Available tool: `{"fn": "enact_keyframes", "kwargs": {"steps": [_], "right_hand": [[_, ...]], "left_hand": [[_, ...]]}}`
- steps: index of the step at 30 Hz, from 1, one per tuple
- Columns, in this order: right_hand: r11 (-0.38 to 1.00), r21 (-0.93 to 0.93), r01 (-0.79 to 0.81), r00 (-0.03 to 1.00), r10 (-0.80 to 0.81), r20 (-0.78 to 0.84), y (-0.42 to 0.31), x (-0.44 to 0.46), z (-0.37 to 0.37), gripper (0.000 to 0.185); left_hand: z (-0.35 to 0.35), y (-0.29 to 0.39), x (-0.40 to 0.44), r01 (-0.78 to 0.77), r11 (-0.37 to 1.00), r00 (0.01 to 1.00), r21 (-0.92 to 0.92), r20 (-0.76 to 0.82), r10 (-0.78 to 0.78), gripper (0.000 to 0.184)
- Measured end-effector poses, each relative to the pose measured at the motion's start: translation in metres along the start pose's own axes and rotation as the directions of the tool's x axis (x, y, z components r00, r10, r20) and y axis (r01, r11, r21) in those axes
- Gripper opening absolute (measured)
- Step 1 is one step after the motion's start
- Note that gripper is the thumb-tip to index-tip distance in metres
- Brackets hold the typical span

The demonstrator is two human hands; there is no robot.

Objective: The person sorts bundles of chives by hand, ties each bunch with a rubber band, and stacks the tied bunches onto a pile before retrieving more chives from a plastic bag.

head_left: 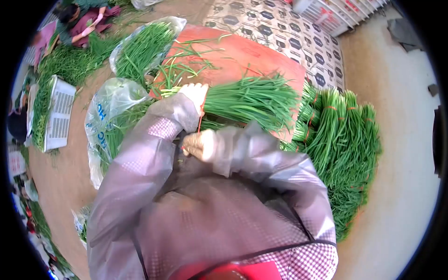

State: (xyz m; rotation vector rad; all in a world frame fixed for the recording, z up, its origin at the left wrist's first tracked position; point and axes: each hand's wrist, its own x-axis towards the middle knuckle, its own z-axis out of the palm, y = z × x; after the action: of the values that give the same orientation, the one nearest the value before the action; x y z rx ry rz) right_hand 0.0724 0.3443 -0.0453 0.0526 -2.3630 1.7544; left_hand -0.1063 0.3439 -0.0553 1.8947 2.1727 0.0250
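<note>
A bunch of green garlic chives (252, 100) lies on an orange-red board (266, 51), its leafy ends pointing right. My left hand (195, 92) is closed around the pale stem end of this bunch, its fingers partly hidden by the sleeve. A thin red tie (200, 122) runs taut from the bunch beside my left hand down to my right hand. My right hand (199, 144), nearer my body, has its fingers closed on the lower end of that tie. Loose chive stalks (186, 67) are scattered on the board beyond my left hand.
Tied bunches of chives (333, 126) are piled right of the board. Plastic bags of loose chives (142, 49) stand to the left, near a white crate (59, 114). Another person (84, 23) handles greens at the far left. A white slatted crate (333, 16) stands behind.
</note>
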Motion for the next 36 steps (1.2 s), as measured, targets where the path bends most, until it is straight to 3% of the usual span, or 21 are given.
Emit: {"fn": "enact_keyframes", "kwargs": {"steps": [2, 4, 6, 8, 10, 11, 12, 13, 14, 16, 20, 22, 24, 25, 27, 28, 29, 32, 34, 35, 36], "right_hand": [[0.967, -0.077, -0.244, 0.969, 0.246, 0.018, 0.055, -0.023, 0.012, 0.012], [0.882, 0.199, -0.427, 0.900, 0.436, 0.000, 0.099, -0.035, 0.025, 0.020], [0.858, 0.133, -0.497, 0.865, 0.501, 0.001, 0.054, -0.033, 0.017, 0.018], [0.906, 0.288, -0.309, 0.946, 0.324, -0.003, 0.033, -0.031, 0.015, 0.013], [0.992, -0.099, 0.078, 0.995, -0.083, -0.049, 0.008, -0.023, -0.004, 0.010], [0.863, -0.325, 0.387, 0.897, -0.434, -0.084, -0.017, -0.005, -0.026, 0.009], [0.711, -0.512, 0.482, 0.759, -0.631, -0.160, -0.029, 0.012, -0.040, 0.009], [0.780, -0.340, 0.526, 0.742, -0.616, -0.264, -0.034, 0.026, -0.056, 0.009], [0.945, 0.183, 0.271, 0.877, -0.164, -0.451, -0.038, 0.026, -0.057, 0.012], [0.637, 0.756, 0.151, 0.907, 0.215, -0.362, -0.044, 0.043, -0.071, 0.018], [0.631, 0.737, 0.242, 0.905, 0.127, -0.406, -0.037, 0.059, -0.058, 0.017], [0.567, 0.788, 0.239, 0.830, 0.301, -0.468, -0.018, 0.064, -0.050, 0.015], [0.577, 0.776, 0.255, 0.760, 0.377, -0.530, -0.012, 0.065, -0.040, 0.014], [0.601, 0.764, 0.236, 0.748, 0.389, -0.537, -0.007, 0.066, -0.036, 0.014], [0.590, 0.797, 0.129, 0.806, 0.406, -0.431, -0.004, 0.051, -0.031, 0.014], [0.568, 0.820, 0.071, 0.834, 0.416, -0.361, -0.008, 0.050, -0.034, 0.015], [0.546, 0.837, 0.017, 0.856, 0.425, -0.295, -0.010, 0.049, -0.037, 0.015], [0.680, 0.732, 0.055, 0.879, 0.315, -0.358, -0.006, 0.029, -0.019, 0.016], [0.756, 0.655, -0.015, 0.928, 0.254, -0.273, 0.043, -0.004, 0.003, 0.018], [0.801, 0.582, -0.139, 0.912, 0.333, -0.241, 0.080, -0.023, 0.015, 0.017], [0.718, 0.681, -0.144, 0.900, 0.381, -0.211, 0.108, -0.033, 0.021, 0.018]], "left_hand": [[0.006, 0.002, 0.006, 0.055, 0.998, 0.998, 0.040, 0.028, -0.056, 0.079], [0.009, -0.001, 0.011, 0.052, 0.995, 0.998, 0.080, -0.022, -0.050, 0.078], [0.001, 0.005, 0.007, 0.071, 0.996, 0.997, 0.063, 0.019, -0.072, 0.059], [-0.007, 0.006, 0.009, 0.070, 0.996, 0.997, 0.060, 0.015, -0.071, 0.057], [-0.003, -0.002, 0.017, 0.136, 0.991, 0.986, 0.017, 0.095, -0.137, 0.076], [-0.010, 0.000, 0.017, 0.149, 0.989, 0.984, 0.005, 0.101, -0.149, 0.077], [-0.016, -0.001, 0.017, 0.143, 0.990, 0.984, 0.010, 0.101, -0.143, 0.077], [-0.022, -0.004, 0.019, 0.106, 0.994, 0.985, 0.039, 0.135, -0.111, 0.068], [-0.032, -0.009, 0.021, 0.060, 0.998, 0.986, 0.010, 0.153, -0.061, 0.064], [-0.049, -0.010, 0.024, 0.007, 1.000, 0.986, -0.016, 0.169, -0.005, 0.060], [-0.045, -0.002, 0.021, -0.030, 0.999, 0.998, -0.025, -0.062, 0.029, 0.057], [0.016, -0.021, 0.042, 0.021, 0.966, 0.945, 0.256, -0.321, 0.065, 0.059], [0.130, -0.063, 0.087, -0.361, 0.894, 0.688, -0.265, -0.723, 0.063, 0.060], [0.140, -0.055, 0.099, -0.464, 0.795, 0.642, -0.392, -0.767, -0.004, 0.056], [0.126, -0.028, 0.082, -0.541, 0.662, 0.618, -0.519, -0.779, -0.106, 0.053], [0.078, -0.015, 0.065, -0.208, 0.960, 0.844, -0.186, -0.531, 0.080, 0.055], [0.041, -0.006, 0.055, 0.009, 0.946, 0.984, 0.325, -0.170, 0.049, 0.056], [0.017, 0.005, 0.049, -0.015, 0.980, 0.999, 0.200, -0.026, 0.021, 0.068], [0.002, 0.022, 0.036, -0.016, 0.981, 1.000, 0.194, 0.015, 0.013, 0.077], [0.009, 0.022, 0.039, 0.002, 0.978, 1.000, 0.208, -0.018, 0.002, 0.079], [0.012, 0.022, 0.039, 0.023, 0.974, 0.999, 0.226, -0.051, -0.012, 0.081]]}}
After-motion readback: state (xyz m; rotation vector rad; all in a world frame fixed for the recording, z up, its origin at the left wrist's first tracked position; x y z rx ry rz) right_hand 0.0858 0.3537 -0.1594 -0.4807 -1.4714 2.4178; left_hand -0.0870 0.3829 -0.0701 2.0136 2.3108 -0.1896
